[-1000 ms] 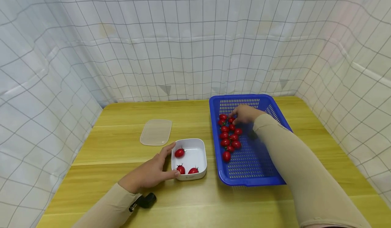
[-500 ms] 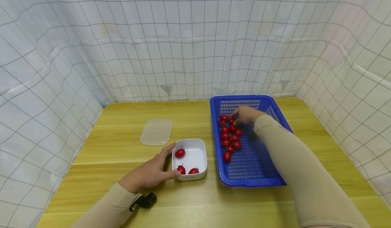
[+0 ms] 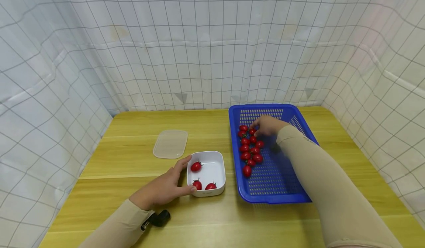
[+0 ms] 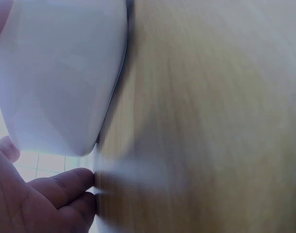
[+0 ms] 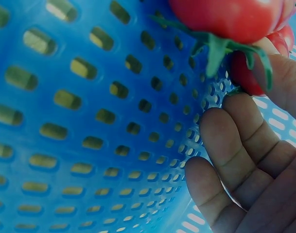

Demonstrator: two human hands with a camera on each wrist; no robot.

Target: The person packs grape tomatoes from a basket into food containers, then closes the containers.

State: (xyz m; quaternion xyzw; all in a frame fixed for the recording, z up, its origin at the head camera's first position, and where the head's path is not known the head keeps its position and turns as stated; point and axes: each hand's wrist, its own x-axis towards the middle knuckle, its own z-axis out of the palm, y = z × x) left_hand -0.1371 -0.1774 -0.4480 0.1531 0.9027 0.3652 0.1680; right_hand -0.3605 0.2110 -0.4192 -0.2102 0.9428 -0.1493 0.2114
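In the head view, my left hand (image 3: 167, 187) spans the left side of a square white food container (image 3: 212, 172), thumb at the near corner and a finger at the far one. Three red cherry tomatoes (image 3: 196, 166) with green stems lie inside it. The left wrist view shows the container's outer wall (image 4: 60, 82) between thumb and fingers. My right hand (image 3: 268, 125) reaches into a blue perforated basket (image 3: 243, 192) and pinches a cherry tomato (image 3: 252, 131) between thumb and forefinger. Its other fingers (image 5: 218, 133) are loosely bent beside the basket's mesh. Several more tomatoes (image 3: 245, 155) lie along the basket's left side.
A translucent flat lid (image 3: 170, 144) lies on the wooden table (image 3: 126, 141) behind the left hand. White gridded curtains (image 3: 212, 48) enclose the back and both sides. A black wrist camera (image 3: 160, 218) sits under the left wrist.
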